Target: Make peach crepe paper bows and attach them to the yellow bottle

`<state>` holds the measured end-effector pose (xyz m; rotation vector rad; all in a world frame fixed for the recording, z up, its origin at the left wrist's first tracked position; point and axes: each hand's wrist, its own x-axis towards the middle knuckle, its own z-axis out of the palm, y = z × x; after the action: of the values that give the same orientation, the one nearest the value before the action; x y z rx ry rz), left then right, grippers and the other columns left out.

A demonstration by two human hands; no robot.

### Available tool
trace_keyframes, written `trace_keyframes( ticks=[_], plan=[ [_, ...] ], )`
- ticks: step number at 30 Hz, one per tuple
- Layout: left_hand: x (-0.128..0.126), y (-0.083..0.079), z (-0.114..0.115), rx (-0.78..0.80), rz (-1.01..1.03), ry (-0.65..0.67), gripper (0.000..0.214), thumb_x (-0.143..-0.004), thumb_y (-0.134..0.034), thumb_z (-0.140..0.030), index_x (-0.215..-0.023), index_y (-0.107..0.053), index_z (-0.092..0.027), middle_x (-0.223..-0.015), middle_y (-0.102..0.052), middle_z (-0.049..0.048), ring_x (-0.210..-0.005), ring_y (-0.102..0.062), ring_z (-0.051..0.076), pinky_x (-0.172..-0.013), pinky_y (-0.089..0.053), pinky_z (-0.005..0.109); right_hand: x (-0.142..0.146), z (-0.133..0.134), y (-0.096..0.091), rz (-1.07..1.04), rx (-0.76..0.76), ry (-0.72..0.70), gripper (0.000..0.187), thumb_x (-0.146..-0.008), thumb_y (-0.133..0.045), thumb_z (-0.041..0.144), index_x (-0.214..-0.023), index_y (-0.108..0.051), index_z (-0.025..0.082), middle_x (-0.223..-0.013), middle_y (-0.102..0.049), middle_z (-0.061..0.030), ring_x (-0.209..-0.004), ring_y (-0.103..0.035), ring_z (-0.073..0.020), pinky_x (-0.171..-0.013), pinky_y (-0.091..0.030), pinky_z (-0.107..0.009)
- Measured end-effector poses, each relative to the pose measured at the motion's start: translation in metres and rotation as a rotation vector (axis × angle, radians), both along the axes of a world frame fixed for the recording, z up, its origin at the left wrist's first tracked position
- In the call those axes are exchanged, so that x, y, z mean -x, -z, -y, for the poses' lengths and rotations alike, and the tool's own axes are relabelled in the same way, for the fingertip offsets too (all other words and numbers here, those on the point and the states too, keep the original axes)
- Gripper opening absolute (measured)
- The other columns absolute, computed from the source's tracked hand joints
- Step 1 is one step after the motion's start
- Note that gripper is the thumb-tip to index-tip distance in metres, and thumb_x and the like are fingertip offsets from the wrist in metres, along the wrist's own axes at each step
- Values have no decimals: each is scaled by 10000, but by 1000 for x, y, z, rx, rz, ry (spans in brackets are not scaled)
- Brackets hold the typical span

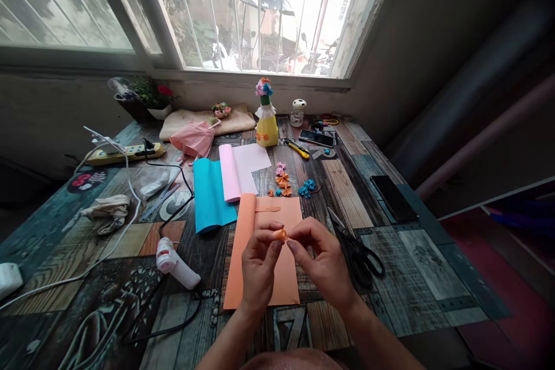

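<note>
Your two hands hold a small, gathered orange paper piece [281,235] above a flat, partly rolled orange paper sheet [282,284].
Your left hand [261,257] has a narrow grip, thumb and fingers pinching the piece, while your right hand [324,257] pinches its right end with an equally narrow grip. Near the top of the sheet lies a thin orange paper strip [267,208]. On the wood-patterned, patchwork surface [342,191], the black-handled metal scissors [352,244] lie just beside your right hand, and a white-and-pink glue gun [181,269] lies to your left. Beyond the sheet you have a part-rolled blue paper [211,196], a part-rolled pink paper [229,173], a cluster of small orange paper flowers [284,184] and, just right of it, crinkled blue paper flowers [307,188].
</note>
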<state>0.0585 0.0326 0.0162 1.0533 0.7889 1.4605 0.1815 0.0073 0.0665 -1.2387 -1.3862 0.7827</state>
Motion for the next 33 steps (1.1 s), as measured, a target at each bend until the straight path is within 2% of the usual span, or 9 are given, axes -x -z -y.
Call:
trace_keyframes(
  ticks=[3,8,13,16,19,23,28,30,33],
  plan=[
    [1,-1,0,-8,-9,-8,48,-842,-677,-250,-815,-660,-213,-977,-636,28,-958,-617,151,-841,-513,254,2,0,-1,-7,-27,22,56,-892,-603,240,-839,-605,222,-787,-569,4,-691,-541,-135,-583,-436,-249],
    [3,-4,2,-33,-59,-37,75,-843,-671,-264,-805,-661,-200,-967,-635,44,-955,-624,172,-831,-523,273,5,0,-4,60,-25,-29,61,-887,-598,207,-828,-604,217,-775,-567,10,-664,-525,-122,-588,-428,-246],
    [9,-3,5,-40,-101,-59,45,-853,-657,-240,-817,-664,-215,-983,-623,29,-970,-612,153,-849,-509,246,12,-3,-1,90,-31,-27,84,-880,-581,178,-802,-588,209,-739,-550,20,-634,-507,-114,-577,-414,-240],
    [15,-2,5,-23,-122,-86,36,-847,-664,-258,-858,-666,-224,-998,-624,30,-995,-605,157,-861,-505,243,14,-9,0,103,-37,-8,90,-871,-576,168,-788,-582,204,-722,-548,23,-613,-501,-112,-565,-410,-238],
    [21,0,4,45,-175,-130,127,-844,-659,-318,-927,-670,-223,-1005,-641,48,-994,-607,178,-841,-512,259,10,-22,0,132,-74,27,83,-869,-574,184,-790,-592,200,-738,-569,13,-618,-507,-115,-567,-413,-239],
    [29,10,-1,196,-270,-97,275,-799,-683,-415,-948,-687,-185,-962,-680,80,-915,-633,211,-809,-522,302,-1,-55,0,147,-122,73,105,-865,-587,242,-774,-598,191,-731,-580,2,-627,-522,-125,-586,-431,-250],
    [34,31,-5,248,-371,-14,319,-776,-679,-477,-873,-695,-174,-870,-701,81,-843,-655,231,-763,-527,316,-14,-115,0,50,-82,-6,167,-869,-588,345,-809,-584,189,-715,-606,-3,-617,-560,-139,-572,-454,-254],
    [34,37,-5,233,-412,21,331,-788,-656,-501,-856,-690,-178,-851,-695,81,-837,-658,238,-747,-532,317,-20,-142,-4,153,-164,57,171,-871,-580,341,-786,-579,192,-702,-584,-2,-607,-539,-137,-570,-443,-254],
    [31,44,-2,169,-482,58,333,-824,-608,-520,-837,-677,-195,-840,-680,80,-824,-654,236,-711,-526,300,-28,-186,-14,414,-375,192,155,-895,-545,293,-772,-572,203,-743,-551,-15,-643,-516,-143,-614,-433,-262]
  ],
)
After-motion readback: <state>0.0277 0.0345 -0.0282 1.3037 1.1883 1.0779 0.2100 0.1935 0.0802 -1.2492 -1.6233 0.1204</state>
